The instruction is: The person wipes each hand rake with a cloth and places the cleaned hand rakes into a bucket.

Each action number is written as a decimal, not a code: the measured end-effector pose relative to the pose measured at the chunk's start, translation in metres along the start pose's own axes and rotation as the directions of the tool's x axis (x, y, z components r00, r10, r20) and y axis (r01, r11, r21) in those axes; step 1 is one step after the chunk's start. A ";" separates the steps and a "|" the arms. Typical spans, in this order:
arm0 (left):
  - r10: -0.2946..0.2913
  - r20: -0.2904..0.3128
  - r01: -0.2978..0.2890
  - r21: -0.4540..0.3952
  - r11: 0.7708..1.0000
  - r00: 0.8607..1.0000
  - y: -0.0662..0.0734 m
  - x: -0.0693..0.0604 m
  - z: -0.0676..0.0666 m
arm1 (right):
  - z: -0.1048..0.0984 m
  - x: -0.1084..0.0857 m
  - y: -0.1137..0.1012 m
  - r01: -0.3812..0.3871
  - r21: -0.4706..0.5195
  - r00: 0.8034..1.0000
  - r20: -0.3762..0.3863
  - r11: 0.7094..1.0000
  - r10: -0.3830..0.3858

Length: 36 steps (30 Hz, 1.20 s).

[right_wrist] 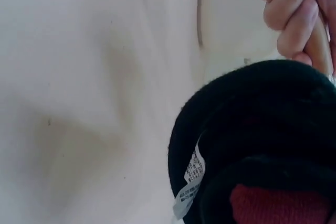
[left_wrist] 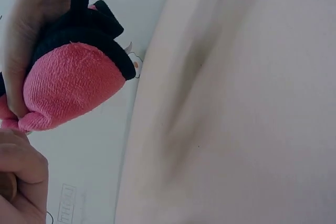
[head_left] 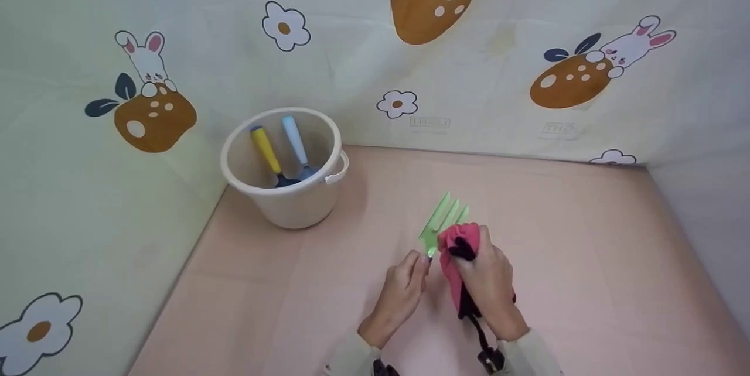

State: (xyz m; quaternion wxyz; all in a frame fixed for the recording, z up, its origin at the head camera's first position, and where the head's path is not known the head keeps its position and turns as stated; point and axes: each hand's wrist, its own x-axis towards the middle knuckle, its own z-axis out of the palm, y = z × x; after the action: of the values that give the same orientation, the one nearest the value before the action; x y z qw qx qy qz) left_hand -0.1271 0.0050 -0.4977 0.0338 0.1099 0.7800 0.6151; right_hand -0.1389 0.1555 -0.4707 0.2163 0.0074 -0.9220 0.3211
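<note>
At 5 o'clock, I see left hand [head_left: 403, 283] gripping green garden fork [head_left: 431, 239], right hand [head_left: 491, 275] clutching pink terry cloth [head_left: 452, 257] (black-trimmed); likely wiping; next needs steady fork.

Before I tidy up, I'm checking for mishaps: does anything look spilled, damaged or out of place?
Nothing looks spilled or damaged, and the bucket stands upright. Slightly odd: a white label shows on the pink cloth in the right hand, jutting past the cloth's dark edge.

Apparently a makeshift booth: rabbit-and-flower-printed sheeting [head_left: 345, 65] walls three sides of a pinkish surface [head_left: 586, 247].
</note>
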 end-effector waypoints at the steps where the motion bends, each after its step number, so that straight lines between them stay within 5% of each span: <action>1: -0.007 0.008 0.007 -0.002 1.000 1.000 -0.001 0.000 -0.001 | -0.001 0.001 0.001 -0.018 0.003 1.000 0.004 1.000 0.018; 15: -0.008 0.090 0.002 0.064 0.998 0.996 -0.005 -0.004 -0.008 | -0.017 0.024 0.013 -0.135 -0.004 0.991 0.006 0.991 0.135; 21: -0.062 0.101 0.054 0.086 0.995 0.993 -0.006 -0.009 -0.010 | -0.029 0.033 0.021 -0.153 -0.036 0.987 -0.058 0.988 0.150; 25: -0.106 0.084 0.103 0.039 0.994 0.991 -0.008 -0.009 -0.012 | -0.037 0.033 0.024 -0.101 0.065 0.992 -0.068 0.993 0.105; 31: -0.170 0.057 0.173 -0.060 0.983 0.984 -0.004 -0.007 -0.013 | -0.045 0.025 0.018 -0.012 0.282 0.991 0.130 0.959 -0.026; 36: -0.229 0.078 0.238 -0.146 0.960 0.970 0.002 -0.006 -0.012 | -0.046 0.017 0.007 -0.068 0.418 0.922 0.373 0.906 -0.103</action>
State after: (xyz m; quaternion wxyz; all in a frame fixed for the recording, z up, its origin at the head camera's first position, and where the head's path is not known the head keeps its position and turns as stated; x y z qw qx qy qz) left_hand -0.1237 -0.0075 -0.4938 0.1382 0.0326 0.7361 0.6619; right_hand -0.1374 0.1908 -0.4357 0.0264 0.1255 -0.8543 0.5037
